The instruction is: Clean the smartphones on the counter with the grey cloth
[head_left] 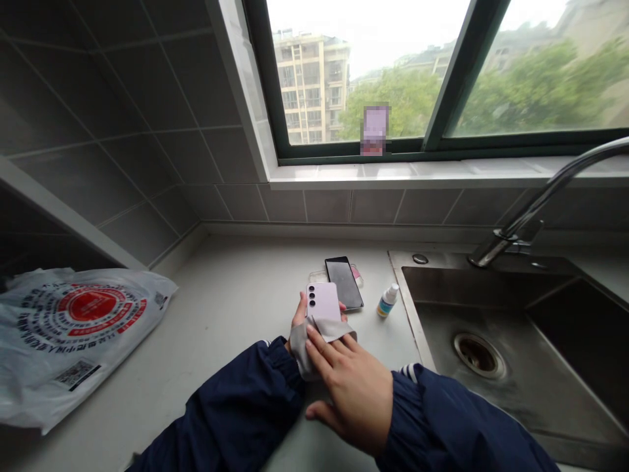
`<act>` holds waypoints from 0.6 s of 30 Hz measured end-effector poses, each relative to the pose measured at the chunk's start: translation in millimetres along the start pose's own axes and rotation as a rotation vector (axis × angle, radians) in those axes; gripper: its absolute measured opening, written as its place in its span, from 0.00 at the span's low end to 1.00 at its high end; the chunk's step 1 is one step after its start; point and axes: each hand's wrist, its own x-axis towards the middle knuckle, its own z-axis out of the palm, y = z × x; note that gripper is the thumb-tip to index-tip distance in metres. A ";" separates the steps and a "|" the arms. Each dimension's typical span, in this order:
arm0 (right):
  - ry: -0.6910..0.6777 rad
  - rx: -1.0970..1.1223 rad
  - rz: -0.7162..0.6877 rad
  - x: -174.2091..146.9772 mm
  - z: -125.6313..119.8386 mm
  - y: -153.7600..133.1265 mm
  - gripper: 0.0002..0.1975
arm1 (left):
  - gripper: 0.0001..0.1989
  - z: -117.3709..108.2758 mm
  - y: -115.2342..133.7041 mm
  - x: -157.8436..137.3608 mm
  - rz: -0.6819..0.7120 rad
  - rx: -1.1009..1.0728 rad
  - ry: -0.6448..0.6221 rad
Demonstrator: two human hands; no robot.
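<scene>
A pale pink phone [325, 301] with three camera lenses on its back is held up in my left hand [298, 311]. The left thumb lies along one edge and fingertips show at the other; the palm is hidden. My right hand [351, 387] lies over the phone's lower part, pressing a grey cloth [299, 357] onto it, fingers extended and thumb apart. Behind the held phone, a dark-screened phone [345, 282] lies on the counter, partly over a clear case with a pink part [357, 274]. To the right stands a small white-capped spray bottle [388, 300].
A steel sink [427, 347] with a curved tap [540, 190] takes up the right side. On the left, a white plastic bag [98, 328] with red print rests on the pale counter [221, 288]. A window [354, 157] is above the back wall.
</scene>
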 end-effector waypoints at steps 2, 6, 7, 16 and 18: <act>0.003 0.003 -0.017 -3.0 2.1 -2.2 0.44 | 0.44 -1.0 1.0 1.3 -0.012 0.012 -0.036; 0.074 -0.059 -0.003 3.4 6.4 7.7 0.47 | 0.41 -6.2 -2.5 2.9 -0.012 0.046 -0.086; 0.096 -0.076 0.017 6.5 5.9 11.7 0.47 | 0.38 -8.4 -4.7 3.1 0.022 0.044 -0.089; 0.166 -0.166 0.076 24.1 -5.8 32.4 0.42 | 0.27 -13.1 -16.8 1.5 0.137 0.049 -0.058; 0.174 -0.175 0.089 21.1 -2.8 29.4 0.42 | 0.28 -7.2 -14.8 0.1 0.117 0.037 -0.040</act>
